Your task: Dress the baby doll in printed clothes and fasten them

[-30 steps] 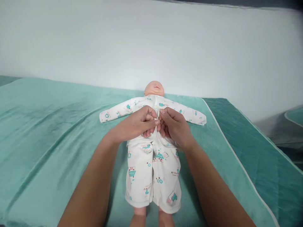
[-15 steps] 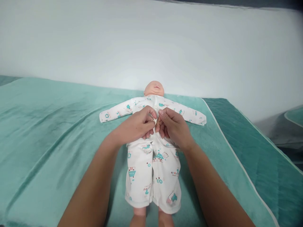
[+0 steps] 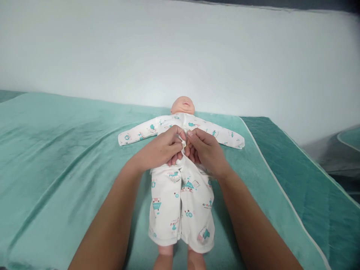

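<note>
Thumb of the bare left hand (image 3: 163,148) has shifted slightly leftward since one second ago; this hand pinches the front of the white, printed fabric shirt (image 3: 185,120) on the pink doll (image 3: 182,105), lying on light-green blanket (image 3: 70,150). Curled right hand (image 3: 207,150) pinches it also.

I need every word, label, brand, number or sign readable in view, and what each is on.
No text reads clearly enough to quote.
Printed trousers: coloured letters on the leg at picture right, with a smaller line beneath; both too blurred.
Printed shirt: no legible lettering.
Teal blanket and pale wall: no lettering visible.
</note>
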### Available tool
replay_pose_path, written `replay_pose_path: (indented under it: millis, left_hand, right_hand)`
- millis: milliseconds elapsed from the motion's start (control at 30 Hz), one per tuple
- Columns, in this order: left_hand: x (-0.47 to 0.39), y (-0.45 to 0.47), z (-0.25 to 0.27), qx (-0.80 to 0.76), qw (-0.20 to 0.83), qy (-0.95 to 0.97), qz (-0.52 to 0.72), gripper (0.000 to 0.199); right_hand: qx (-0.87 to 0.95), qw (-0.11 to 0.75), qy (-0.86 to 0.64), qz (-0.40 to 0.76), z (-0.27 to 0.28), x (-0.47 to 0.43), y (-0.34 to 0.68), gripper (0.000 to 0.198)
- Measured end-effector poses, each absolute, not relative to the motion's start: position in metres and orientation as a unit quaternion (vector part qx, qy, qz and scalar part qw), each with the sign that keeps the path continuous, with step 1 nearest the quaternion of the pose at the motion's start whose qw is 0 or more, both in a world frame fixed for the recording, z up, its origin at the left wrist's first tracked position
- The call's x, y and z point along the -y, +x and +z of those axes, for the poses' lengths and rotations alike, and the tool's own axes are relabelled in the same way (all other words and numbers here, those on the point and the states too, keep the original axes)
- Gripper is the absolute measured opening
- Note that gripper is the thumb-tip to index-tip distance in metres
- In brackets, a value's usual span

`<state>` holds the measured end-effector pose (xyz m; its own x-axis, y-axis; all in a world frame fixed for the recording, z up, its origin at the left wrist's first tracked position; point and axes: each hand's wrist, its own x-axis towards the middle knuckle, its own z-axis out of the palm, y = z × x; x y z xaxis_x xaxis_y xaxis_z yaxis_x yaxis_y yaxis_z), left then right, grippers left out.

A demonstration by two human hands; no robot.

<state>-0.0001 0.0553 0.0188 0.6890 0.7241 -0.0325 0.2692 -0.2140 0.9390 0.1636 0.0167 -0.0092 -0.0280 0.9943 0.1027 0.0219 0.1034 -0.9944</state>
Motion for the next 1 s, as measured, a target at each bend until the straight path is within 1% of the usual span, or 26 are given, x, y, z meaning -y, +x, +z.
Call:
replay_pose_path:
  millis: [133, 333, 567, 767, 1000]
  left_hand:
    - [-0.0569, 0.0012, 0.0173, -0.326, 0.572, 0.716, 0.233, 0.021]
    - [-0.0592, 0.003, 0.0138, -0.333, 0.6, 0.679, 0.26, 0.01]
    - [-0.0572, 0.0047, 0.0188, -0.357, 0.632, 0.638, 0.257, 0.017]
    - [-0.0578, 0.006, 0.0178, -0.348, 0.668, 0.604, 0.261, 0.015]
    - [-0.0597, 0.0026, 0.0161, -0.322, 0.686, 0.601, 0.254, 0.014]
  right_hand:
    - [0.537, 0.512, -0.47, 0.478, -0.0114, -0.0173, 0.1639, 0.037]
    - [0.57, 0.501, -0.424, 0.495, -0.012, -0.0176, 0.1663, 0.017]
    - [0.589, 0.487, -0.439, 0.473, -0.0096, -0.0162, 0.1668, 0.008]
    - [0.571, 0.487, -0.439, 0.494, -0.0067, -0.0159, 0.1655, 0.006]
    - [0.548, 0.5, -0.41, 0.532, -0.0063, -0.0166, 0.1673, 0.009]
